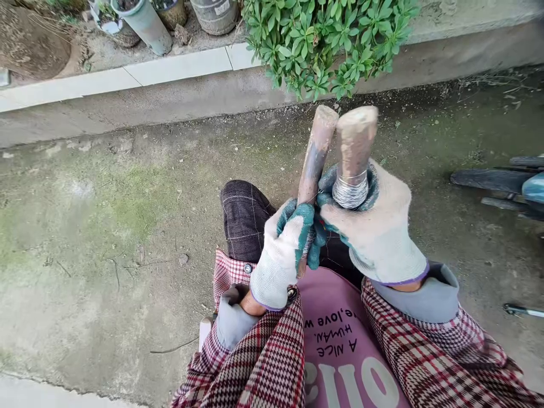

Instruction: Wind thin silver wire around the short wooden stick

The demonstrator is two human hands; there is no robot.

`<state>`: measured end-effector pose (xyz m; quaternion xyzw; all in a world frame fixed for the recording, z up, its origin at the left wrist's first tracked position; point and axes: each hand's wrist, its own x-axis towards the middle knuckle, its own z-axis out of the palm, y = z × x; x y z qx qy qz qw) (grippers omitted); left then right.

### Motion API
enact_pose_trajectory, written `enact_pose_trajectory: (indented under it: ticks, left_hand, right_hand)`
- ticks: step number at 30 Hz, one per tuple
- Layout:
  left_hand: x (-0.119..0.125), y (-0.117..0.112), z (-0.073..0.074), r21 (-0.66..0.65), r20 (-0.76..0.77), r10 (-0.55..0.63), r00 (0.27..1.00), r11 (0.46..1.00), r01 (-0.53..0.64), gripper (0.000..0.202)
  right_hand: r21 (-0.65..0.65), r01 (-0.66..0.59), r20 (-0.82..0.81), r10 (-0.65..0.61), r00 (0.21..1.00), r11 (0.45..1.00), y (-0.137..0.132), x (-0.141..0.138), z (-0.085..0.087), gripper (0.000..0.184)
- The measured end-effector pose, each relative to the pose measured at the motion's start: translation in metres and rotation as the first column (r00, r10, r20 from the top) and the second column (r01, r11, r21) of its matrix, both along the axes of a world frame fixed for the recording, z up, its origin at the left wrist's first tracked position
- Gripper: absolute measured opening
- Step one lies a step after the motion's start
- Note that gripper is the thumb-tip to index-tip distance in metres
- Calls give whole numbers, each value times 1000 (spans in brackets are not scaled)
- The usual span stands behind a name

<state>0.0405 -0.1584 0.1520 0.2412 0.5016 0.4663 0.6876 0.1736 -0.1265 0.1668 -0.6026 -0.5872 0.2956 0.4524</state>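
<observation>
My left hand (283, 252), in a white work glove with a green palm, is closed round a wooden stick (315, 156). Its round end points up and away from me, and some thin wire shows on it beneath my fingers. A second, thicker-looking wooden stick (356, 144) is gripped in my gloved right hand (376, 221). Silvery wire (351, 191) is wound in several turns about that stick, just where it leaves my fist. The two sticks lean close together over my lap, their tops nearly touching. My fingers hide much of both lower ends.
Ahead runs a low concrete ledge with white tiles (182, 67), a leafy green bush (327, 42) and several plant pots (142, 25). A dark wheel-like part (493, 180) stands at the right edge. A thin tool (521, 310) lies on the ground below it.
</observation>
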Motion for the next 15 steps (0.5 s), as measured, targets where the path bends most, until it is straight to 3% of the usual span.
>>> enact_pose_trajectory:
  ticks: [4,9,12,15]
  left_hand:
    - [-1,-2,-2,18,94,18,995,1000,-20,50]
    - [2,-2,-5,15,94,71,993,997,-73,46]
    - [3,1,-6,-4,59,49,997,999,-48,46]
    - [1,1,-4,-19,43,15,999,1000,-14,45]
  right_hand:
    - [-81,-48,-195,31,980,996,-7,0,-4,24]
    - [-66,41,-143,-50,989,997,-18,-2,-5,29]
    - [-66,76,-96,-83,992,995,-20,-5,-5,28]
    - [-105,54,-191,-73,979,993,-19,-6,-2,25]
